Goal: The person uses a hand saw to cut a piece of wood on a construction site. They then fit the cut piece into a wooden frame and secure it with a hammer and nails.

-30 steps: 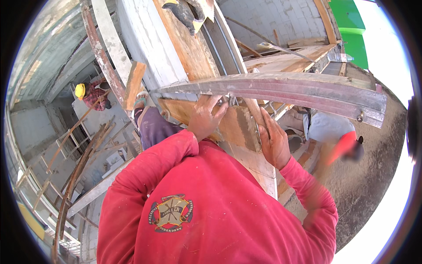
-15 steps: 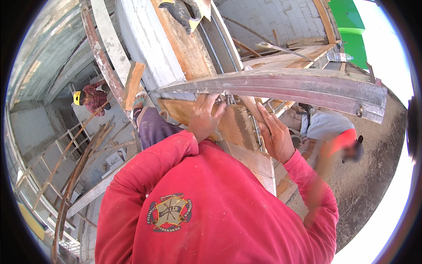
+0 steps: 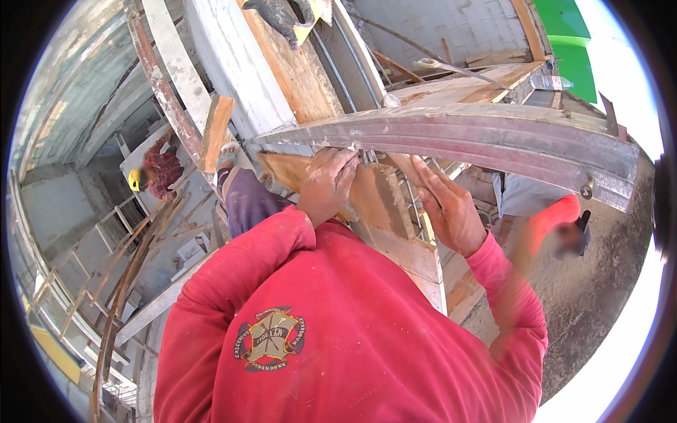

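My left hand (image 3: pixel 328 185) is at the top edge of an upright wooden formwork board (image 3: pixel 377 197), its fingers bent and pressed together around something too small to make out. Thin steel bars (image 3: pixel 368 158) stand by its fingertips. My right hand (image 3: pixel 451 210) has its fingers stretched out and lying along a narrow wooden strip (image 3: pixel 403 166), on the other side of the bars. Just beyond both hands, a long grooved metal bar (image 3: pixel 458 137) spans from left to right. It partly hides what lies behind the fingertips.
A glove (image 3: pixel 278 20) lies on the far plank. A long-handled tool (image 3: pixel 458 69) and a plastic bottle (image 3: pixel 551 82) rest at the far right. Below left, a person in a yellow cap (image 3: pixel 134 179) stands near long timbers; another person (image 3: pixel 553 218) bends at the right.
My left fingers have drawn closer together at the bars. My right hand stays by the wooden strip, its fingers shifted slightly. The capped person has moved, and the view has tilted slightly.
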The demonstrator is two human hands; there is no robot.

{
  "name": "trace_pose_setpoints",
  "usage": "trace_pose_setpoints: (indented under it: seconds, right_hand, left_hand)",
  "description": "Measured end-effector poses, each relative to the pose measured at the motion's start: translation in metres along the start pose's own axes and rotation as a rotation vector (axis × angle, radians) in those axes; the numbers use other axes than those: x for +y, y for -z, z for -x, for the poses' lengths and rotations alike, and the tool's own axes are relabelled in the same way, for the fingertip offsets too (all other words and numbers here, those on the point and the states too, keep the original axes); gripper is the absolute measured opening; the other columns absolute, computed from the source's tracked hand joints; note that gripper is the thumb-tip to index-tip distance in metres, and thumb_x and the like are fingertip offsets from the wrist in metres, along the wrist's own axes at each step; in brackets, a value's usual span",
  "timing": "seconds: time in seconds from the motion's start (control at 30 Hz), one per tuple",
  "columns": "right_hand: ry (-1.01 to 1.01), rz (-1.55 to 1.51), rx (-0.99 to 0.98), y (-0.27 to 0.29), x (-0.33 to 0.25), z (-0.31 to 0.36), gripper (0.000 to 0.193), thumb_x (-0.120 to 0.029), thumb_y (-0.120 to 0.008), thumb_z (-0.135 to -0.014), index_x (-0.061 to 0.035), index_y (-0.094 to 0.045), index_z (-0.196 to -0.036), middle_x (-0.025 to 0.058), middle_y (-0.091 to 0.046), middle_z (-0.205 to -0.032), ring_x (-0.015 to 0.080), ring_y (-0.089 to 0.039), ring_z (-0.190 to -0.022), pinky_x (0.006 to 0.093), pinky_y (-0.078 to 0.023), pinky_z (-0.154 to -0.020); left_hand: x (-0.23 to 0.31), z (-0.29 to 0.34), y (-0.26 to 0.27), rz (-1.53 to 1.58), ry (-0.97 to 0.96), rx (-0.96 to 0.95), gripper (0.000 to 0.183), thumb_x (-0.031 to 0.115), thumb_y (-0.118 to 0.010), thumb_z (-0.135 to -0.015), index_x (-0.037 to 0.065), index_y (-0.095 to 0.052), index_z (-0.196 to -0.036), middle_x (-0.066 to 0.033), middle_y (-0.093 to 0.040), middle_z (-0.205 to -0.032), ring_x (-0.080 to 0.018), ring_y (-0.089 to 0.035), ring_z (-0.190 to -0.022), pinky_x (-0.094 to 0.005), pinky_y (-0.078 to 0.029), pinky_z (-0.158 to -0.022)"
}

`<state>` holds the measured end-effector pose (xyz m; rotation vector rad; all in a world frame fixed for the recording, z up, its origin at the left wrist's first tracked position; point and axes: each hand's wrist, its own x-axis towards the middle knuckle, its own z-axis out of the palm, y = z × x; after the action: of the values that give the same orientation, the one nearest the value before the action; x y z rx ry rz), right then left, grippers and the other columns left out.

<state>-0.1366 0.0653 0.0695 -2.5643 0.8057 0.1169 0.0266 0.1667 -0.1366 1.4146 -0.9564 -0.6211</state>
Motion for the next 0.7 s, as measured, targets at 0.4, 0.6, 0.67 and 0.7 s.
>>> trace_pose_setpoints:
  seconds: [0.4, 0.6, 0.67, 0.7]
  right_hand:
    - [-0.083, 0.035, -0.122, 0.016, -0.004, -0.006, 0.051, -0.006, -0.060, -0.105, 0.0002, -0.051, -0.155, 0.0309, -0.068, -0.133, 0.0491, -0.068, -0.117, 0.0466, -0.057, -0.097]
    - [-0.119, 0.063, -0.187, 0.025, -0.007, -0.011, 0.049, -0.008, -0.060, -0.106, 0.0008, -0.053, -0.153, 0.0313, -0.068, -0.129, 0.0501, -0.068, -0.114, 0.0463, -0.058, -0.095]
    - [-0.150, 0.064, -0.230, 0.029, -0.007, -0.015, 0.048, -0.009, -0.060, -0.106, 0.0012, -0.054, -0.152, 0.0317, -0.069, -0.128, 0.0505, -0.068, -0.112, 0.0466, -0.058, -0.093]
    - [-0.110, 0.086, -0.212, 0.030, -0.006, -0.017, 0.046, -0.009, -0.060, -0.105, 0.0017, -0.055, -0.150, 0.0320, -0.069, -0.126, 0.0507, -0.068, -0.111, 0.0473, -0.058, -0.093]
  left_hand:
    - [-0.008, -0.007, -0.003, -0.072, -0.032, -0.067, 0.026, 0.019, -0.075, -0.094, 0.004, -0.073, -0.114, -0.0196, -0.074, -0.104, -0.0404, -0.066, -0.107, -0.0501, -0.053, -0.093]
    - [-0.018, -0.010, -0.005, -0.070, -0.110, -0.063, 0.024, 0.017, -0.075, -0.093, 0.004, -0.073, -0.113, -0.0200, -0.074, -0.106, -0.0412, -0.067, -0.106, -0.0498, -0.053, -0.095]
    - [-0.022, -0.009, -0.005, -0.078, -0.095, -0.072, 0.024, 0.017, -0.075, -0.094, 0.004, -0.074, -0.114, -0.0197, -0.075, -0.106, -0.0413, -0.068, -0.106, -0.0491, -0.053, -0.095]
    - [-0.023, -0.009, -0.005, -0.072, -0.104, -0.079, 0.024, 0.017, -0.075, -0.094, 0.004, -0.074, -0.114, -0.0196, -0.075, -0.107, -0.0414, -0.068, -0.106, -0.0488, -0.053, -0.095]
